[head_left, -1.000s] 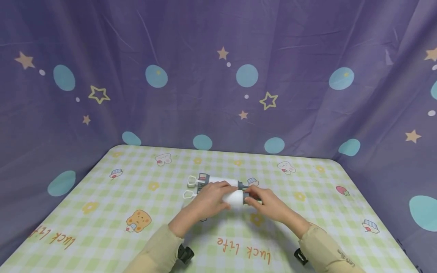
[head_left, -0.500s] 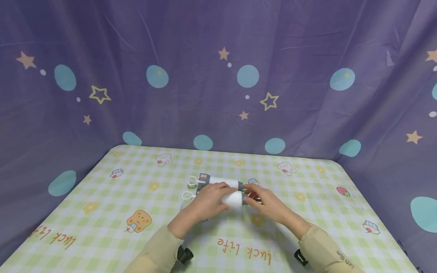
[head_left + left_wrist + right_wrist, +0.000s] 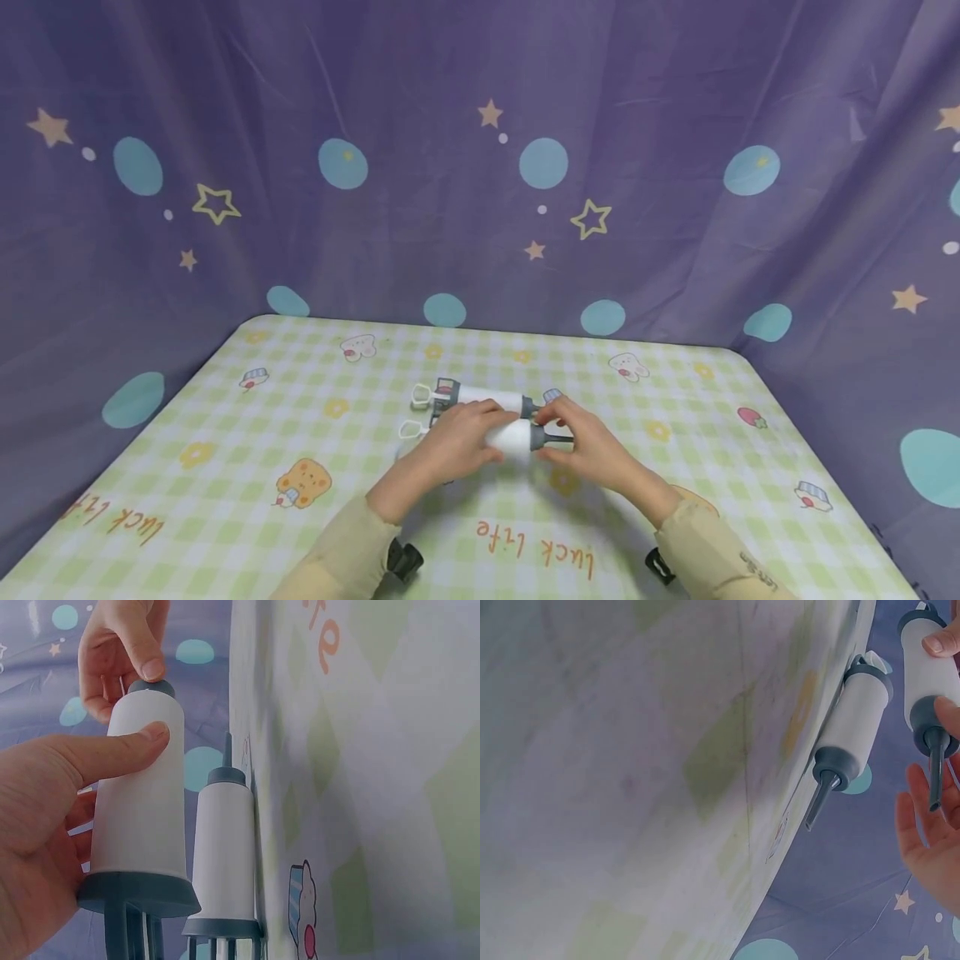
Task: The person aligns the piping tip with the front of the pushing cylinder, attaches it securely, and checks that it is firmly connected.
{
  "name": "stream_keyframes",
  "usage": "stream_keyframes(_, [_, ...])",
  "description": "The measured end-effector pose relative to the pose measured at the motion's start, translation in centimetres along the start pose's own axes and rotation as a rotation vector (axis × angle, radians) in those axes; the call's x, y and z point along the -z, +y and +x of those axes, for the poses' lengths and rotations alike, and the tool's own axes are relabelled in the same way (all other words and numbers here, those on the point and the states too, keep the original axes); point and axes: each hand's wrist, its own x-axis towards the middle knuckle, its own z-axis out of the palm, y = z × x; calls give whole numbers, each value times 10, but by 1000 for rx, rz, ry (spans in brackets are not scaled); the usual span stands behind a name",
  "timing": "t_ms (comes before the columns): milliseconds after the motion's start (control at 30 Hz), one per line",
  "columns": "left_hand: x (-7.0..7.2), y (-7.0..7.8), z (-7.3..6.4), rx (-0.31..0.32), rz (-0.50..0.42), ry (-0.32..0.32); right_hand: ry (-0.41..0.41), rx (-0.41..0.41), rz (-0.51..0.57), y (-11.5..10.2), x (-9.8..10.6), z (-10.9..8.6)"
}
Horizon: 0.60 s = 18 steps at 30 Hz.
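My left hand (image 3: 461,437) grips the white barrel of a large syringe (image 3: 513,437); its thumb lies along the barrel in the left wrist view. This syringe has a dark grey end cap (image 3: 151,688), a thin nozzle (image 3: 935,776) and a loop-ended plunger (image 3: 412,429). My right hand (image 3: 596,446) has thumb and forefinger curled about the end cap; a fingertip touches the cap in the right wrist view. The other fingers hang beside the nozzle. A second, matching syringe (image 3: 491,400) lies just beyond on the table, untouched. My left palm hides part of the held one.
The table (image 3: 360,550) wears a green-and-white checked cloth with printed cartoons. A purple curtain (image 3: 420,233) with stars and blue spots hangs behind it and at both sides. Dark wrist devices (image 3: 405,562) sit under both sleeves.
The right thumb and forefinger have spread further apart around the end cap, so the nozzle now shows between them. My left hand and the second syringe have hardly moved.
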Motion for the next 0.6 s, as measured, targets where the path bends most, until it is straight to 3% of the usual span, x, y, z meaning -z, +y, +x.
stream_keyframes(600, [4,2,-2,-4,17,-1,-59,-117,69,-2,3,0])
